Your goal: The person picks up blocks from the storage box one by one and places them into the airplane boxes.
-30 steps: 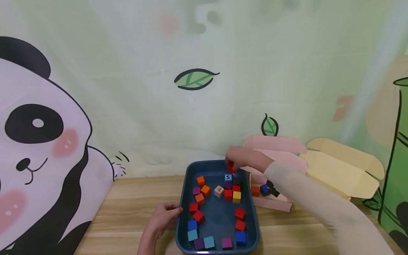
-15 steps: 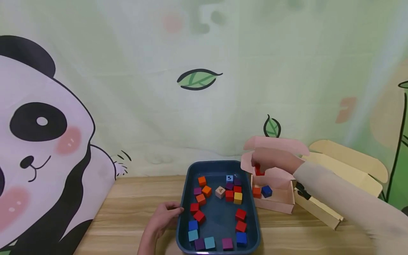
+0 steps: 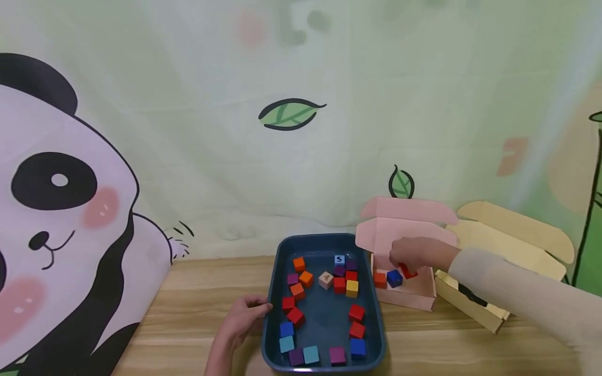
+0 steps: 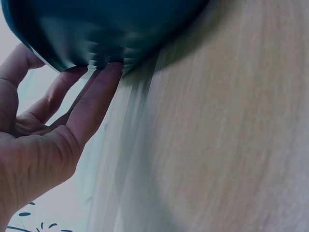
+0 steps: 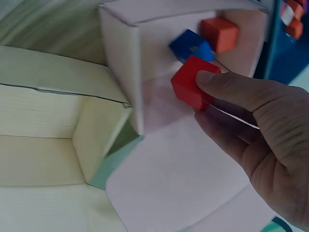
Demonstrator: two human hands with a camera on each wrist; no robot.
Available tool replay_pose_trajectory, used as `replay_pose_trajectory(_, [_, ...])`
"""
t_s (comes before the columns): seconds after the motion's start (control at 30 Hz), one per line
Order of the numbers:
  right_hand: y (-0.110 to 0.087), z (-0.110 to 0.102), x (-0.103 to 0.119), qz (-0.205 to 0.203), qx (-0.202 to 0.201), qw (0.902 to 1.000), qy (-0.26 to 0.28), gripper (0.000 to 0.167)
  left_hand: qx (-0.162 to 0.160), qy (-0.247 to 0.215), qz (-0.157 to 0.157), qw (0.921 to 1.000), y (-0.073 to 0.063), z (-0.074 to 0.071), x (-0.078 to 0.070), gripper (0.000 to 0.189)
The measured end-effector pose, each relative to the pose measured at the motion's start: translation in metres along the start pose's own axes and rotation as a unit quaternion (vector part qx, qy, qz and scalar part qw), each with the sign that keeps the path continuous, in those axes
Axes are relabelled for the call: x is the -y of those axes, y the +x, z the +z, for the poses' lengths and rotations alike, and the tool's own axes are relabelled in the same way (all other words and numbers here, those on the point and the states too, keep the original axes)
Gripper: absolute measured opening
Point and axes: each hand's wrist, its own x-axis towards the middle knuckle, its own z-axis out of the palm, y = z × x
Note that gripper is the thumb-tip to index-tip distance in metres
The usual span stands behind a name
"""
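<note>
My right hand [image 3: 423, 253] pinches a red cube [image 5: 188, 83] between thumb and fingers, inside the open pink cardboard box [image 3: 406, 300]. In that box lie a blue cube [image 5: 191, 46] and an orange-red cube [image 5: 219, 35], just beyond the held one in the right wrist view. My left hand [image 3: 243, 319] is at the left side of the dark blue tray [image 3: 324, 321]; in the left wrist view its fairly straight fingertips [image 4: 114, 68] touch the tray's outer wall. Many coloured cubes lie in the tray, among them a wooden lettered one [image 3: 326, 280] and a yellow one [image 3: 351, 289].
A pale yellow cardboard box [image 3: 470, 313] stands with its lid up, right of the pink one. All of these stand on a wood-grain table [image 3: 197, 313]. A printed panda curtain [image 3: 291, 172] hangs behind it.
My right hand has carried the red cube from the tray's far right corner rightward over the pink box, then down into it. The left hand stays by the tray.
</note>
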Motion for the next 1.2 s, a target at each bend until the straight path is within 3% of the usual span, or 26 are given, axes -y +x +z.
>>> replay_pose_trajectory(0.33, [0.008, 0.013, 0.002, -0.028, -0.031, 0.9982, -0.044, 0.017, -0.010, -0.001, 0.009, 0.9999, 0.000, 0.001, 0.001, 0.032])
replay_pose_trajectory(0.5, [0.007, 0.013, 0.003, -0.003, -0.010, 0.9986, -0.052, 0.018, -0.007, 0.001, 0.007, 1.0000, 0.000, 0.001, 0.002, 0.033])
replay_pose_trajectory(0.6, [0.006, 0.015, 0.005, 0.017, 0.001, 0.9992, -0.037, 0.017, -0.005, 0.000, 0.006, 1.0000, 0.000, 0.001, 0.002, 0.034])
replay_pose_trajectory(0.83, [0.011, 0.028, 0.006, 0.018, -0.045, 0.9986, 0.019, 0.018, -0.002, 0.000, 0.002, 1.0000, -0.002, 0.001, 0.000, 0.035])
replay_pose_trajectory(0.97, [0.015, 0.032, 0.006, 0.031, -0.046, 0.9966, 0.061, 0.024, -0.002, 0.006, -0.007, 1.0000, -0.002, 0.001, -0.001, 0.034])
replay_pose_trajectory(1.2, [0.008, 0.039, 0.007, 0.036, -0.086, 0.9928, 0.075, 0.024, -0.003, -0.003, -0.008, 1.0000, -0.003, 0.001, 0.000, 0.033])
